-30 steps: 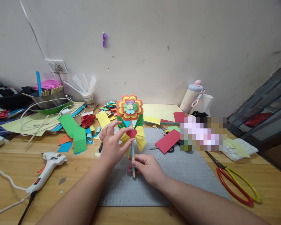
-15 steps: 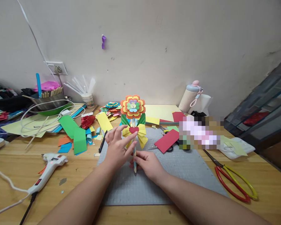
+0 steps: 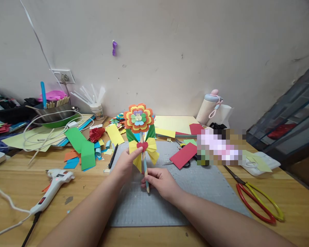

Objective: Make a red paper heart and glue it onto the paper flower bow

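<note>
A layered paper flower point(image 3: 138, 118) in orange, yellow, purple, green and blue stands upright on a rolled paper stem, tilted a little to the left. Below its green leaves is a yellow pleated bow point(image 3: 151, 151) with a red paper heart point(image 3: 142, 146) at its middle. My right hand point(image 3: 161, 181) pinches the stem near its lower end. My left hand point(image 3: 125, 166) grips the flower at the bow, its thumb on the heart and its other fingers hidden behind the paper. Under both hands lies a grey cutting mat point(image 3: 195, 199).
On the left, a white glue gun point(image 3: 50, 188) lies with its cord. Green paper point(image 3: 79, 144), scraps and a black pen point(image 3: 113, 156) are beside the mat. Red-and-yellow-handled scissors point(image 3: 257, 199) rest at right, beyond a red paper piece point(image 3: 184, 155). A bottle point(image 3: 208, 107) leans by the wall.
My left hand, earlier with fingers spread in front of the bow, has closed on it with the thumb on the heart. The flower has shifted left and tilted; my right hand keeps the stem.
</note>
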Motion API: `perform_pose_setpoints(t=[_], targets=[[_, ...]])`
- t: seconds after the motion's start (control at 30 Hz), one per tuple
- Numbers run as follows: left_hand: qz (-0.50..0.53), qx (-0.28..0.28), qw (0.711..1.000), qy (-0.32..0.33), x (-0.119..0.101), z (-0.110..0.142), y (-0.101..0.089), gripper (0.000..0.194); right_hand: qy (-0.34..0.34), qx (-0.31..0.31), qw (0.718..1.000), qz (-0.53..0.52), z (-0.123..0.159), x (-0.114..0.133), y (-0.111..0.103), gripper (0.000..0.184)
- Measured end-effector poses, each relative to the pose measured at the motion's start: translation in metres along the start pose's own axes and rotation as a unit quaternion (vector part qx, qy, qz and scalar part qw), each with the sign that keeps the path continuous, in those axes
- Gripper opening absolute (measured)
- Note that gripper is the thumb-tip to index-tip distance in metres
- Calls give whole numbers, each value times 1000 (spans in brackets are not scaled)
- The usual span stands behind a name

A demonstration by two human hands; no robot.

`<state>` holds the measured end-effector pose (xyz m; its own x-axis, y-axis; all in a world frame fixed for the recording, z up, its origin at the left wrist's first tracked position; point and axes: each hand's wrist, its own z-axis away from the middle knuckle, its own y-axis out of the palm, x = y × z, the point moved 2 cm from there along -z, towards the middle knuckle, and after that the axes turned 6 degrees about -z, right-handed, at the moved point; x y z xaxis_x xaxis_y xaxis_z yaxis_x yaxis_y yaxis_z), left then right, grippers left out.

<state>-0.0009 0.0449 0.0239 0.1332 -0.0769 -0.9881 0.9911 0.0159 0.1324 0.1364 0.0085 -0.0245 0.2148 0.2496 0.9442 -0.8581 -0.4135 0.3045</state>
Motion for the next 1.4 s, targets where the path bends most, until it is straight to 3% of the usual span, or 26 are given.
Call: perform_pose_setpoints(t=[0.1, 0.6, 0.8, 1.0, 1.13, 1.4], targets=[[1, 33, 999, -35, -1, 3, 1, 40, 1, 18, 1000, 8, 2, -1, 0, 38], [24, 21, 999, -45, -3, 9, 4, 35, 6, 46, 999, 9, 2, -4, 2, 39], [54, 55, 996, -48, -12, 5, -5, 41, 23, 47, 999, -4, 4, -4, 4, 42], [269, 149, 949, -61, -26, -10, -34, 75, 56, 56, 997, -18, 7, -5, 5, 51], [309, 183, 931, -65, -24, -15, -44, 84, 79, 70, 994, -20, 10, -6, 10, 56], [343, 227, 910, -44, -23, -15, -45, 84, 111, 82, 990, -26, 12, -7, 13, 56]])
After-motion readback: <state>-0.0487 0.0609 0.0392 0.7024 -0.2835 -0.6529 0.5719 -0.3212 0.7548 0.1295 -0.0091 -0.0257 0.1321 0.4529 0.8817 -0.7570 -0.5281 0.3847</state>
